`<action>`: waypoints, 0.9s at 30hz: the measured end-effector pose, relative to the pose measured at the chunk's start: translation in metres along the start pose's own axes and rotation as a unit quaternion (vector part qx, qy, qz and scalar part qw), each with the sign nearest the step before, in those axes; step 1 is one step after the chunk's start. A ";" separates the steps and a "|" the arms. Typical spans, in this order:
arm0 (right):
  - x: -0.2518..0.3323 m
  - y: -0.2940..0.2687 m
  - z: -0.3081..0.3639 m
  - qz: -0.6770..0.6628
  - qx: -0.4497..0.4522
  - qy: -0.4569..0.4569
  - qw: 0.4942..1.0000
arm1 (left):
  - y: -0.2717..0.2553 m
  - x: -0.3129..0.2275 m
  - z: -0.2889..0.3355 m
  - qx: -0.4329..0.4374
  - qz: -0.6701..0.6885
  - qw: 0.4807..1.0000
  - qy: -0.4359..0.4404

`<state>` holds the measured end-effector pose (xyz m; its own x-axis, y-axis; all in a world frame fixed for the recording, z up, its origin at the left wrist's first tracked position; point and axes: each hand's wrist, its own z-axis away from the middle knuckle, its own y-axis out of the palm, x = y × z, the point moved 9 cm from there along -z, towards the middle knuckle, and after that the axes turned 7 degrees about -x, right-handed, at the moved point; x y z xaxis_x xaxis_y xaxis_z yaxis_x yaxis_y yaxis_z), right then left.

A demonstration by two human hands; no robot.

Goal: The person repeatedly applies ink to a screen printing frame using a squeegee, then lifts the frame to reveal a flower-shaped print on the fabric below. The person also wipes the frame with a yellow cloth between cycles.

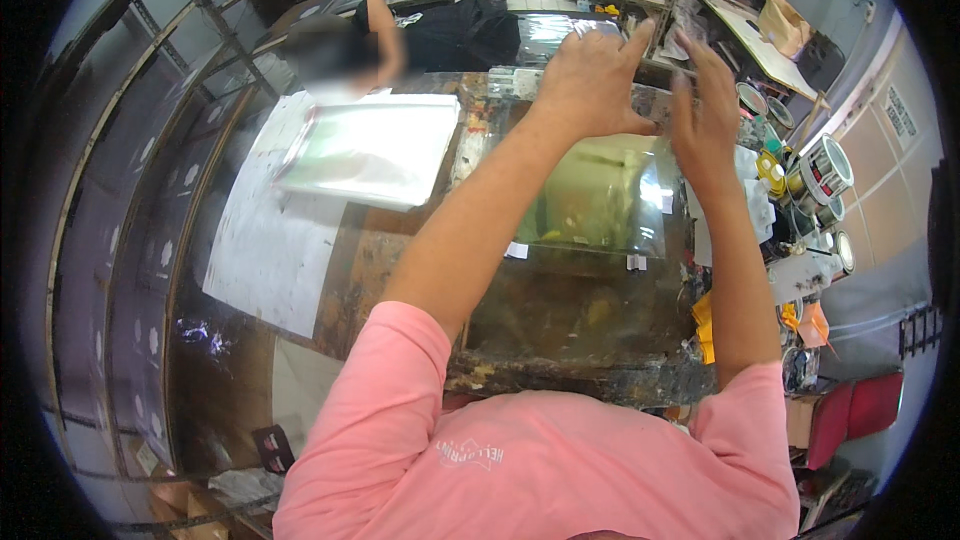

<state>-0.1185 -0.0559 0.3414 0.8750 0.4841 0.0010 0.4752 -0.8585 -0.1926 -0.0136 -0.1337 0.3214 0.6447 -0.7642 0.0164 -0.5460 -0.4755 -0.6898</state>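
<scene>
Several paint-smeared cans (825, 168) crowd the right edge of the worn table (372, 252), with a crumpled orange cloth (704, 328) nearer the person; on the left, a glossy stack of clear film (385, 148) lies on a large white paper sheet (270, 230), a co-worker's arm (385, 40) just beyond it. The left forearm crosses over part of the transparent sheet (595, 202), which lies flat on the table in front of the person, below the hands. Its near edge runs left to right and its right edge points away; the far edge is partly hidden, so the long axis cannot be told. It looks thin, smooth and straight-sided, tinted yellow-green. Left hand (592, 85) and right hand (706, 125) are raised, fingers spread, gripping nothing visible.
</scene>
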 end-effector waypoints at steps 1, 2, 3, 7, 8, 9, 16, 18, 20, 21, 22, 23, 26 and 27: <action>0.017 -0.021 0.010 0.008 0.000 0.001 1.000 | 0.000 0.006 0.005 -0.002 -0.004 1.000 -0.001; 0.017 -0.038 0.026 -0.007 0.057 0.071 0.996 | 0.002 0.007 0.005 0.013 -0.005 1.000 -0.006; 0.019 -0.059 0.044 -0.017 0.112 0.138 0.984 | 0.003 0.006 0.003 0.023 -0.002 1.000 -0.008; 0.033 -0.117 0.144 0.055 0.375 0.264 0.887 | 0.003 0.004 0.003 0.028 0.013 0.999 -0.015; 0.035 -0.134 0.171 0.112 0.425 0.266 0.858 | 0.001 0.002 0.003 0.016 0.021 1.000 -0.014; 0.037 -0.150 0.198 0.166 0.472 0.266 0.824 | -0.002 0.001 0.004 0.022 0.015 1.000 -0.014; 0.019 -0.204 0.312 0.332 0.536 0.322 0.706 | 0.003 -0.004 0.015 0.020 0.026 0.999 -0.007; 0.012 -0.203 0.314 0.330 0.540 0.331 0.700 | 0.002 -0.005 0.019 0.019 0.023 1.000 -0.007; 0.007 -0.204 0.311 0.325 0.546 0.369 0.678 | 0.003 -0.008 0.023 0.003 0.021 1.000 0.002; 0.007 -0.203 0.302 0.337 0.529 0.355 0.693 | 0.004 -0.007 0.024 0.001 0.018 1.000 0.001; 0.010 -0.205 0.295 0.349 0.513 0.344 0.705 | 0.005 -0.009 0.024 0.002 0.019 1.000 0.001; 0.012 -0.206 0.289 0.361 0.496 0.332 0.716 | 0.005 -0.008 0.025 0.002 0.019 1.000 0.000; 0.015 -0.201 0.288 0.346 0.487 0.376 0.709 | 0.006 -0.008 0.025 -0.001 0.008 1.000 0.000; 0.014 -0.202 0.291 0.337 0.469 0.361 0.732 | 0.005 -0.008 0.024 -0.006 0.006 1.000 0.001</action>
<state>-0.2293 0.1731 0.0944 0.8640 -0.5012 0.0486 -0.0631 -0.2034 -0.9771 -0.0083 -0.1190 0.3005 0.6375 -0.7704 0.0091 -0.5606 -0.4719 -0.6805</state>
